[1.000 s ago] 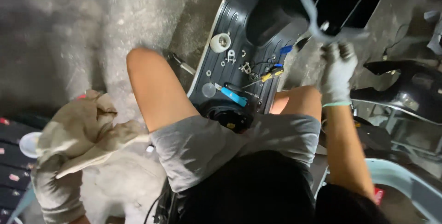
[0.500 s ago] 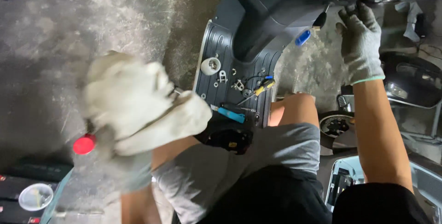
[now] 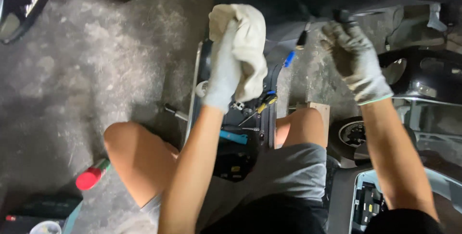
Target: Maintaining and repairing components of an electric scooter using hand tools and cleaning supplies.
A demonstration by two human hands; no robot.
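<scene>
Head view: left hand [image 3: 226, 70] is clenching a rag [image 3: 243, 46]; right hand [image 3: 356, 61] is gripping a dark knob [image 3: 344, 17] above. Rag could slip onto screwdrivers [image 3: 262, 104] lying below the hands.

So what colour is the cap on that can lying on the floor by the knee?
Red. The can's cap shows clearly in the head view, low left on the concrete floor.
</scene>
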